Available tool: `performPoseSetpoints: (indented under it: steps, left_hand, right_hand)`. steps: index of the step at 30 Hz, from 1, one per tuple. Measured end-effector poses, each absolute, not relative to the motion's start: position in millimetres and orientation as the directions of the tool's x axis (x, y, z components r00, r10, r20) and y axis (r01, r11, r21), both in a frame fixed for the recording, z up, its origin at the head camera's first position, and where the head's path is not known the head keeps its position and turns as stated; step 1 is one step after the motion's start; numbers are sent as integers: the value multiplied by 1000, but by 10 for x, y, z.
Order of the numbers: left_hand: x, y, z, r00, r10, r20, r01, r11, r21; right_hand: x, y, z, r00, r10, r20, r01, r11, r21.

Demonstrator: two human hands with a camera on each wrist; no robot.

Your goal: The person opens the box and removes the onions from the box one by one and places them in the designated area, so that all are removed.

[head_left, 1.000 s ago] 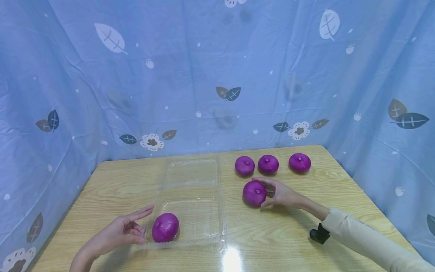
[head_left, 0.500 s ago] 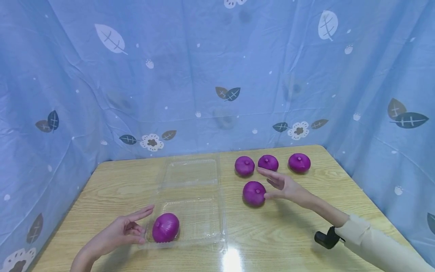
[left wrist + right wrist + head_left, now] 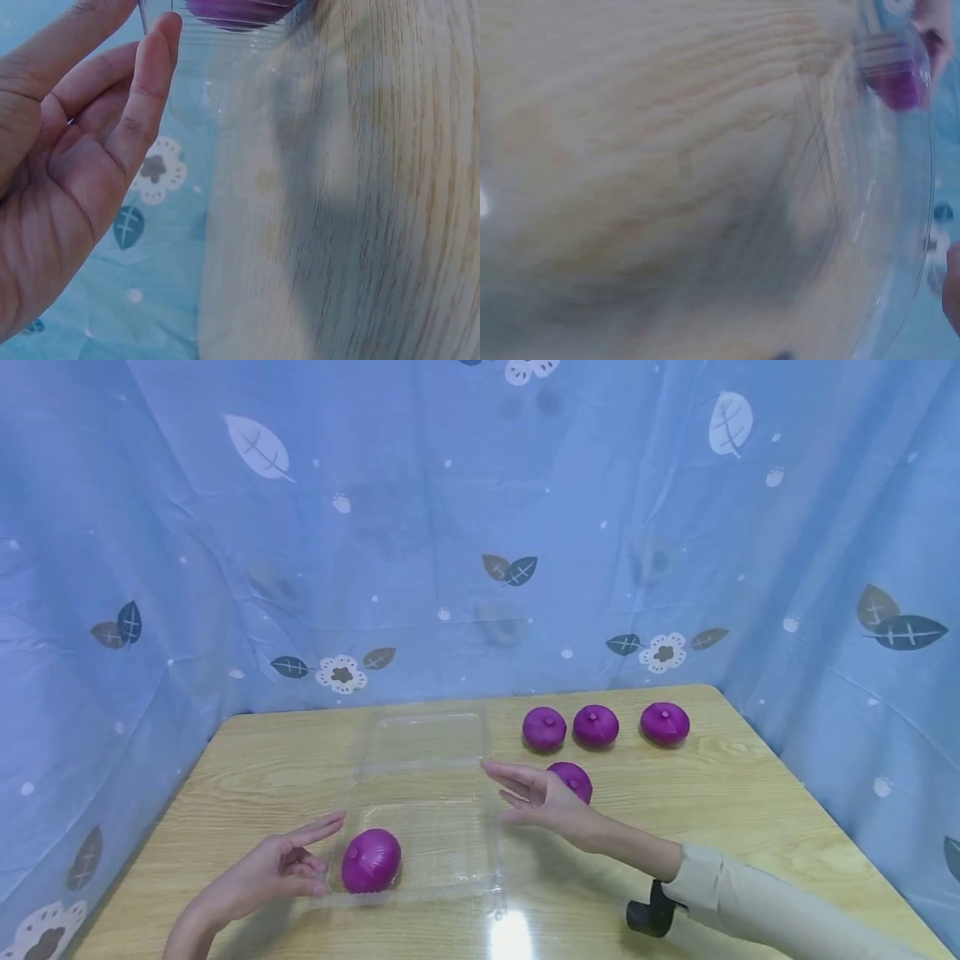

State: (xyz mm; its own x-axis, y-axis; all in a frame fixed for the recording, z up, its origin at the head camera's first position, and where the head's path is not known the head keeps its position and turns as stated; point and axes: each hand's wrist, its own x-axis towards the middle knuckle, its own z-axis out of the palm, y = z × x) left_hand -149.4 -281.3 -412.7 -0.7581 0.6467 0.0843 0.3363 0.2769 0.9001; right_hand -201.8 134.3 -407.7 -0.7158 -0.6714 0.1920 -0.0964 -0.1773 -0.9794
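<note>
A clear plastic clamshell container lies unfolded on the table, one red onion in the front left corner of its near half. My left hand pinches the container's left edge near that corner; the left wrist view shows the thumb against the clear wall. My right hand hovers just right of the container, fingers extended, holding nothing. Partly hidden behind it, a second red onion rests on the table. In the right wrist view a fingertip shows beside the container's curved rim.
Along the back right stand three more red onions: the left one, the middle one and the right one. A blue patterned curtain surrounds the wooden table. A black wrist device hangs below the right sleeve.
My right hand has let go of the near red onion, lifted off it and moved left toward the container. The left hand keeps its place. The head view has shifted slightly.
</note>
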Motion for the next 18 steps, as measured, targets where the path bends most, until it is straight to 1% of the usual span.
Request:
performPoseSetpoints:
  steps: [2,6,9,12,13,15,18]
  left_hand:
    - [-1486,-2818,-4120,-766,638,78,334,290,897]
    - [-1483,-2817,-4103,-776,629,56,310,303,901]
    - [-1488,-2818,-4088,-774,631,47,293,292,911]
    - [-1482,-2826,-4076,-767,640,45,283,275,919]
    - [-1480,-2827,-4074,-767,641,45,284,275,919]
    - [-1477,-2821,-4070,-770,637,40,282,283,917]
    - [-1475,-2798,-4064,-787,616,24,272,312,910]
  right_hand:
    - [-2087,1184,-4027,-638,-751,172,-91,-148,-985]
    - [-2262,880,-3832,-447,-889,100,-105,-59,-993]
    - [-2384,636,-3674,-299,-954,37,-119,-1,-993]
    - [-2481,385,-3574,-166,-985,-41,-120,61,-991]
    - [-2511,301,-3560,-133,-989,-65,-119,81,-989]
    - [-2561,141,-3548,-93,-989,-111,-128,123,-984]
    - [-2615,-81,-3564,-72,-986,-151,-172,162,-972]
